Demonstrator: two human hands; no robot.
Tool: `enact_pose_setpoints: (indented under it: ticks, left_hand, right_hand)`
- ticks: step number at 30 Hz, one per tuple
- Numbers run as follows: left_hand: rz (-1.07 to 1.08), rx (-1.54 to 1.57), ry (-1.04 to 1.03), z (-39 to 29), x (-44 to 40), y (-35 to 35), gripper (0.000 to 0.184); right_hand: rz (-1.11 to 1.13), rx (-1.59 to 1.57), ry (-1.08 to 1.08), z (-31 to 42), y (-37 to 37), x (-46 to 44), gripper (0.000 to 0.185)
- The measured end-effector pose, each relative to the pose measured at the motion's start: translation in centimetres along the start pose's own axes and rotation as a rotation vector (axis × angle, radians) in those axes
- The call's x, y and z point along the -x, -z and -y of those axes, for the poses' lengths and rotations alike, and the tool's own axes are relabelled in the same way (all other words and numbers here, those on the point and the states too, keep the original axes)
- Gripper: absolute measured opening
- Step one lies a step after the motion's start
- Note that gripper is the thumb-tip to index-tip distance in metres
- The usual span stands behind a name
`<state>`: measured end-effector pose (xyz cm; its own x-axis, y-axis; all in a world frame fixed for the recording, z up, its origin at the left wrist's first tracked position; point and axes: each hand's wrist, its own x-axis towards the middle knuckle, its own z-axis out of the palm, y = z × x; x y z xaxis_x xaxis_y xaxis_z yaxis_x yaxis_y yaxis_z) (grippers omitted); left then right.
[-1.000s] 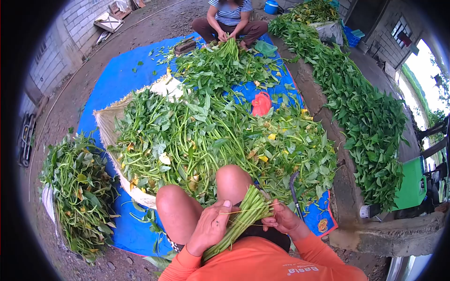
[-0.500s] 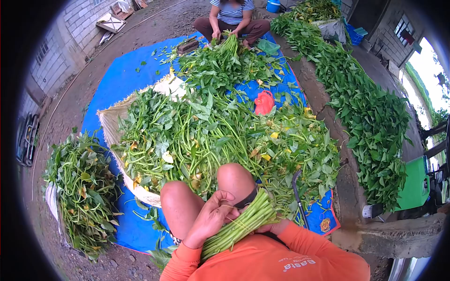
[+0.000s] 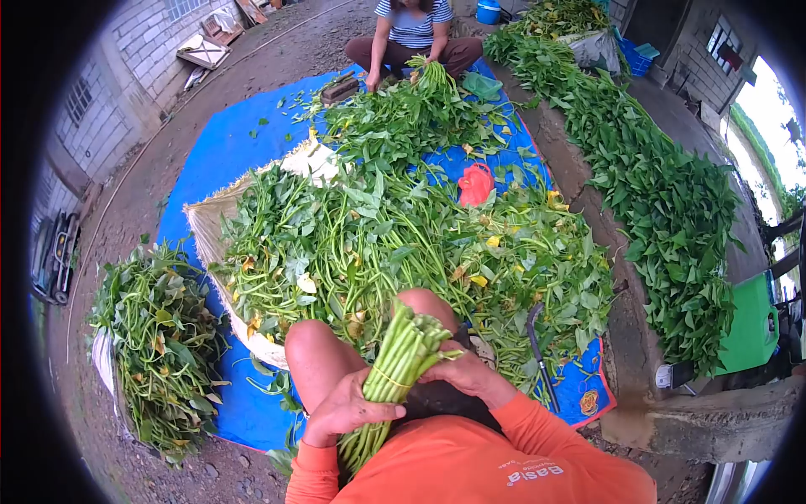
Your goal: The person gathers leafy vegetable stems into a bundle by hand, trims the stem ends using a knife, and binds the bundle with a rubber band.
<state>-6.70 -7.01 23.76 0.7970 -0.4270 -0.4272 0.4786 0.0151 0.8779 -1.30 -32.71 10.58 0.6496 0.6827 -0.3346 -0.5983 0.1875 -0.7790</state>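
Observation:
A bundle of green vegetable stems point(image 3: 395, 357) stands tilted in front of my chest, cut ends up, with a thin yellowish rubber band around it. My left hand point(image 3: 357, 409) is wrapped round the bundle just below the band, thumb across the front. At the upper right side of the stems, my right hand point(image 3: 470, 371) has its fingers closed against the cut ends, partly hidden behind them. Beyond my knees lies a wide heap of loose leafy stems point(image 3: 353, 244), with some yellow leaves, on an opened woven sack point(image 3: 214, 223).
A blue tarp point(image 3: 222, 151) lies underneath. Across it sits a person point(image 3: 416, 34) handling greens. A curved blade tool point(image 3: 541, 357) and rubber bands point(image 3: 588, 402) lie at right. A filled sack of greens point(image 3: 159, 353) stands left; stacked bunches point(image 3: 663, 218) line the right ledge.
The bundle has swung more upright. My left hand has moved from the rubber band to grip around the stems; my right hand has come up from behind to the cut ends.

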Motion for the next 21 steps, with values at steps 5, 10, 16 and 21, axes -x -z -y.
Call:
enact_pose_setpoints:
  ticks: [5,10,16,21]
  left_hand:
    - [-0.37,0.175,-0.146,-0.8,6.9,5.3,0.082]
    - [-0.467,0.279,-0.533,-1.9,11.4,7.3,0.087]
    - [0.273,0.468,-0.03,-1.3,4.9,2.3,0.1]
    - [0.211,0.321,-0.038,-0.4,0.5,0.6,0.105]
  right_hand:
    - [0.138,0.135,0.082,0.0,-0.9,1.2,0.045]
    - [0.165,0.247,0.095,2.3,-2.0,1.9,0.052]
    - [0.417,0.17,0.586,8.1,-9.6,0.4,0.092]
    - [0.139,-0.127,0.518,7.7,-9.6,1.2,0.06]
